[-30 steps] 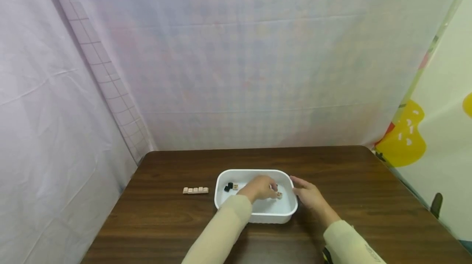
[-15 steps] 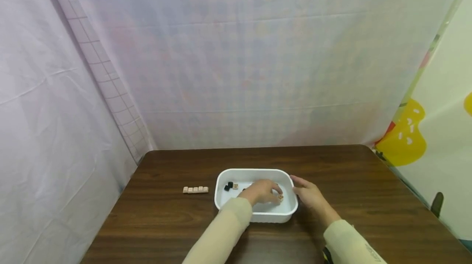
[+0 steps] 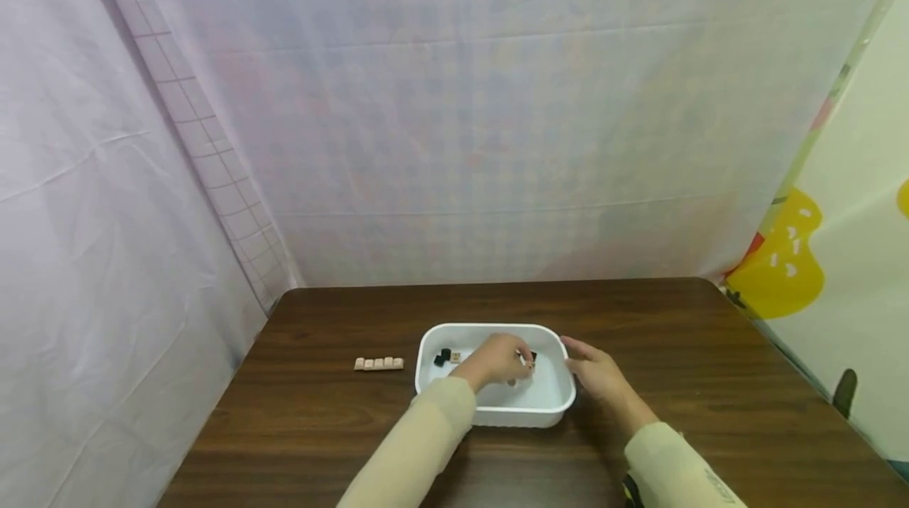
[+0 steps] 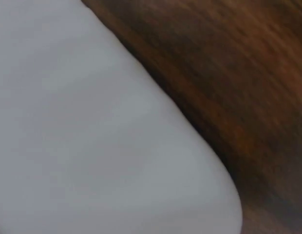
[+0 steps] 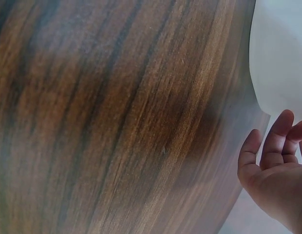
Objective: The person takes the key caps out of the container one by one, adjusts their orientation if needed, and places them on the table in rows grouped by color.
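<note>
"Sleeves (image 3: pixel 417 449) nearest, both reaching in over the table (image 3: pixel 319 445). Next?"

"White tray (image 3: pixel 507 411), sitting between the hands."

"Right hand (image 3: pixel 602 379)?"

"Staying at the tray's right end, fingers loosely bent, holding nothing. Maybe steadying it. Right wrist view is putting the fingertips by the wall; touching or not, can't tell."

"Left hand (image 3: pixel 499 359)?"

"Working inside the tray. Fingers are curling in, nearly closed, and seem to be pinching a small pale piece (image 3: pixel 531 365) at the tips. Left wrist view is showing just tray wall and wood, no help."

"What's changing?"

"Fingers are drawing together, sitting a bit further left and back than half a second ago. The pale piece then lying by the tray's right end isn't showing there now. Meaning the pick-up is probably going through; whether it's clearing the tray floor, can't tell."

"Other pieces?"

"Black bit (image 3: pixel 534 356) is lying just past the fingertips. Two black pieces (image 3: pixel 445 353) and a square tan piece (image 3: pixel 455 357) are lying at the tray's left end. Row of pale pieces (image 3: pixel 379 364) is sitting outside, left of the tray."

"Back?"

"Curtain (image 3: pixel 461 137) is hanging behind the table."
</note>
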`<action>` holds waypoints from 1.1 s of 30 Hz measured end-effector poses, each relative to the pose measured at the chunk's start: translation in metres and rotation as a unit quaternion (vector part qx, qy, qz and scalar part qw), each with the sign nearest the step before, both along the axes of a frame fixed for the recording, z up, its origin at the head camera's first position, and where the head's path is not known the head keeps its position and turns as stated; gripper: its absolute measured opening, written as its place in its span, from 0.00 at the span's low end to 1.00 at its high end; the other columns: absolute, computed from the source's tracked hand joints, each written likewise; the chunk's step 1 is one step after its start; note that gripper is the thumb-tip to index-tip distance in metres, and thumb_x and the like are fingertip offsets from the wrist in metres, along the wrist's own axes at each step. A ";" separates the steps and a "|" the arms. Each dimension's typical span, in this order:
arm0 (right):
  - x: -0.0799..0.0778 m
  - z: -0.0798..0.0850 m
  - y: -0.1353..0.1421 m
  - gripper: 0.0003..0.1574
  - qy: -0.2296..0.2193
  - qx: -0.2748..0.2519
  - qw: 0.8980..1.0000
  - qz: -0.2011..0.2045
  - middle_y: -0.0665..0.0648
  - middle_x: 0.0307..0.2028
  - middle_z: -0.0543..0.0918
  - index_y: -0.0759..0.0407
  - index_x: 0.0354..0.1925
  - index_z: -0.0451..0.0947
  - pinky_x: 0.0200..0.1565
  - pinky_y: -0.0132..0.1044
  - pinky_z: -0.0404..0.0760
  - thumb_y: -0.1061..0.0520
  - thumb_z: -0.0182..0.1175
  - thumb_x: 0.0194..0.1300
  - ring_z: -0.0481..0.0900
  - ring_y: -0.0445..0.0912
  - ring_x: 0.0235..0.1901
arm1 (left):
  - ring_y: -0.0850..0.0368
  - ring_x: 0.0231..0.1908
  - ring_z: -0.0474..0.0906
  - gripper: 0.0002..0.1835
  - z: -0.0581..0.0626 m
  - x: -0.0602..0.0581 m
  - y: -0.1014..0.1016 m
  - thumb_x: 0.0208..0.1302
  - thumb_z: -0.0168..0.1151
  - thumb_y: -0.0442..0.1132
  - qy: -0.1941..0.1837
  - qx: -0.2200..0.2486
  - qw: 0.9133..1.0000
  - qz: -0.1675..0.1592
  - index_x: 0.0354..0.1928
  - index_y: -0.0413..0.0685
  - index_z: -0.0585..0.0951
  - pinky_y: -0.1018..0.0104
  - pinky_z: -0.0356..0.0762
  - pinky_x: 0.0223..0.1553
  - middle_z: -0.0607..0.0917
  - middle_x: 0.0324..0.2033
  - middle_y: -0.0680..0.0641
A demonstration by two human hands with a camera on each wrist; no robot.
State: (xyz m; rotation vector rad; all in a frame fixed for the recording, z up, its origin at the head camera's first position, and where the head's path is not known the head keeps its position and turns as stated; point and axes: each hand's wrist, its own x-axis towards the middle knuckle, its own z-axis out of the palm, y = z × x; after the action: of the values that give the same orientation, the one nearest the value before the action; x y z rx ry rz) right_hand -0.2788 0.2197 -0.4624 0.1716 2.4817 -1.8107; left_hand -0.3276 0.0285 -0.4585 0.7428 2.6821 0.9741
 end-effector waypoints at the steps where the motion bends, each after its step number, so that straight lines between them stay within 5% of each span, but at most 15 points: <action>1: 0.000 0.000 0.000 0.32 -0.001 0.000 1.000 -0.001 0.50 0.16 0.69 0.69 0.69 0.64 0.21 0.32 0.67 0.65 0.52 0.69 0.65 0.40 0.15 | 0.61 0.19 0.77 0.06 0.001 0.000 -0.001 0.57 0.70 0.32 -0.002 0.008 1.000 0.003 0.36 0.45 0.83 0.71 0.73 0.23 0.80 0.22 0.55; 13: 0.000 -0.002 0.003 0.31 -0.001 0.006 1.000 -0.005 0.49 0.14 0.66 0.68 0.69 0.64 0.22 0.33 0.68 0.64 0.52 0.69 0.66 0.42 0.16 | 0.59 0.22 0.78 0.05 0.009 -0.001 -0.019 0.63 0.69 0.39 -0.031 0.080 0.996 0.028 0.37 0.47 0.84 0.69 0.73 0.25 0.82 0.25 0.55; 23: -0.002 -0.003 0.002 0.31 -0.007 0.007 1.000 0.001 0.48 0.12 0.64 0.67 0.70 0.64 0.22 0.32 0.67 0.65 0.51 0.70 0.65 0.41 0.15 | 0.64 0.25 0.76 0.15 0.018 0.002 -0.032 0.59 0.72 0.36 -0.012 0.085 0.995 0.046 0.48 0.38 0.85 0.71 0.73 0.28 0.86 0.31 0.50; 33: -0.002 0.000 0.001 0.31 -0.013 0.005 1.000 0.001 0.48 0.13 0.64 0.68 0.70 0.63 0.23 0.32 0.68 0.65 0.51 0.70 0.65 0.41 0.15 | 0.66 0.32 0.75 0.09 0.020 0.003 -0.054 0.58 0.72 0.33 0.014 0.118 0.993 0.027 0.42 0.40 0.87 0.70 0.75 0.37 0.86 0.31 0.51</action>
State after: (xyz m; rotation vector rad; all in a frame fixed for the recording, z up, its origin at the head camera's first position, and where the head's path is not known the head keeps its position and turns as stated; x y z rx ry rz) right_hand -0.2811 0.2209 -0.4628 0.1923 2.4731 -1.7856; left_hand -0.3250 -0.0256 -0.4387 0.7348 2.6526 1.3217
